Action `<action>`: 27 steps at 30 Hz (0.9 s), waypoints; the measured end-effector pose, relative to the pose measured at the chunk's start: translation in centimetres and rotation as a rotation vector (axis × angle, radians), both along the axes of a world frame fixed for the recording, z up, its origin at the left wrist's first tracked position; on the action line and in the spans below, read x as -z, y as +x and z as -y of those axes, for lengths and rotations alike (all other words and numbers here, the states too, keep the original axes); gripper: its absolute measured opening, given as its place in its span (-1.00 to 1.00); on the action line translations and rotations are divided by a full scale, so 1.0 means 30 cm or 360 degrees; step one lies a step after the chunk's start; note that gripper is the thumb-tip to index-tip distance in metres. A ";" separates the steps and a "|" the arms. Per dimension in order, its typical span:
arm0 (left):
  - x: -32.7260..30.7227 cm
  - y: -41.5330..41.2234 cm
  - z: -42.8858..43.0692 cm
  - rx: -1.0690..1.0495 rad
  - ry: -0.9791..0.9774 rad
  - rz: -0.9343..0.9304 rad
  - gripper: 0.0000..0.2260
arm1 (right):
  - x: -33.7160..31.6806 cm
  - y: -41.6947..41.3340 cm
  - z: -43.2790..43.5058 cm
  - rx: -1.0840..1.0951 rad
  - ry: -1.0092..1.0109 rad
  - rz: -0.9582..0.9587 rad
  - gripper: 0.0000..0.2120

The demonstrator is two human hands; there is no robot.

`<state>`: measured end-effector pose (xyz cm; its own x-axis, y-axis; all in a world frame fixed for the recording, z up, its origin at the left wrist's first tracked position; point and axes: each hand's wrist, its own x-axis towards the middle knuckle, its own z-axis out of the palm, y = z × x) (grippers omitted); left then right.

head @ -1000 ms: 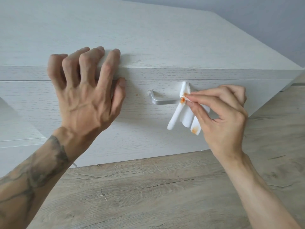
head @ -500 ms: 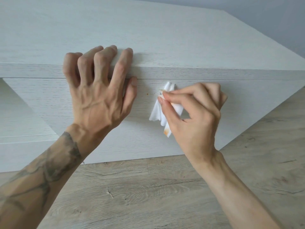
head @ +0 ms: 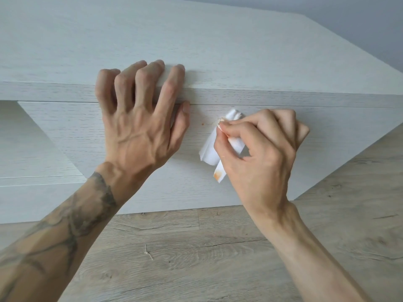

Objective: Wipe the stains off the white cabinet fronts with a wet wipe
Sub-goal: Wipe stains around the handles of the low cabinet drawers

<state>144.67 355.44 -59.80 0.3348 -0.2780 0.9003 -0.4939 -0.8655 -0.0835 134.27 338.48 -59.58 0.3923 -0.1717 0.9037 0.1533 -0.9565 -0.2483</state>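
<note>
The white cabinet front point(head: 87, 136) faces me below the cabinet's top board. A small orange stain point(head: 202, 123) shows on it, just left of the wipe. My right hand point(head: 261, 149) pinches a folded white wet wipe point(head: 209, 149) against the front; the wipe carries orange smears near my fingertips and at its lower end. My left hand point(head: 139, 118) has its fingers spread and curled over the top board's front edge, with the thumb on the drawer front. The drawer handle is hidden behind my right hand.
The cabinet's white top board point(head: 196, 51) reaches back to a grey wall point(head: 359, 18). Light wood-grain floor point(head: 196, 258) lies below the cabinet. Another white cabinet section point(head: 32, 160) stands set back at the left.
My right hand carried the wipe leftward from the handle to the spot by my left thumb and still rubs there. The view shifted, so both hands sit further right in frame.
</note>
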 end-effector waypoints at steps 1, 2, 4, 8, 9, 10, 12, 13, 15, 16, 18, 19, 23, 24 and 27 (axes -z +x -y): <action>0.002 0.000 0.001 -0.0003 -0.0001 0.0006 -0.58 | -0.004 0.005 -0.006 0.0002 0.0010 -0.0009 -0.87; 0.003 0.000 0.003 -0.0007 0.0004 0.0015 -0.58 | -0.010 0.016 -0.013 0.0008 0.0023 -0.0020 -0.87; 0.001 0.003 0.006 -0.0006 0.0009 0.0020 -0.58 | -0.018 0.029 -0.018 0.0029 0.0029 -0.0039 -0.87; 0.005 0.005 0.001 -0.0017 0.0005 0.0026 -0.58 | -0.001 -0.006 0.000 0.0004 0.0011 0.0003 -0.88; 0.006 0.005 0.000 -0.0015 0.0003 0.0024 -0.57 | -0.001 -0.006 0.000 -0.0005 0.0009 0.0002 -0.88; 0.005 0.006 0.001 -0.0012 0.0002 0.0022 -0.58 | -0.005 0.001 -0.003 -0.0005 0.0004 -0.0009 -0.88; 0.001 0.006 0.001 -0.0008 0.0000 0.0025 -0.58 | -0.016 0.019 -0.005 0.0009 -0.0021 -0.0027 -0.87; -0.001 0.007 0.000 -0.0007 0.0001 0.0028 -0.58 | -0.018 0.021 -0.002 0.0009 -0.0029 -0.0031 -0.87; 0.001 0.007 -0.003 -0.0001 0.0007 0.0025 -0.58 | -0.009 0.004 0.007 -0.0006 -0.0019 -0.0011 -0.86; 0.003 0.006 -0.002 -0.0001 0.0009 0.0025 -0.58 | -0.004 -0.007 0.008 -0.0015 -0.0009 0.0007 -0.86; 0.005 0.004 0.000 -0.0007 0.0016 0.0035 -0.58 | -0.006 -0.005 0.003 -0.0034 0.0000 -0.0004 -0.87; 0.004 0.005 0.002 -0.0007 0.0018 0.0039 -0.58 | -0.012 0.004 0.001 -0.0032 -0.0013 -0.0032 -0.87; 0.003 0.007 0.001 -0.0002 0.0007 0.0030 -0.58 | -0.018 0.003 0.012 -0.0024 -0.0040 -0.0064 -0.86; 0.005 0.006 0.000 -0.0007 0.0007 0.0027 -0.58 | -0.015 -0.004 0.013 -0.0038 -0.0026 -0.0048 -0.87; 0.006 0.004 0.005 -0.0017 0.0015 0.0035 -0.59 | -0.019 0.009 0.006 -0.0048 -0.0026 -0.0062 -0.87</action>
<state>144.79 355.30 -59.97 0.3176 -0.2830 0.9050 -0.4829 -0.8697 -0.1025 134.54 338.29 -59.00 0.4322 -0.1447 0.8901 0.1725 -0.9556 -0.2391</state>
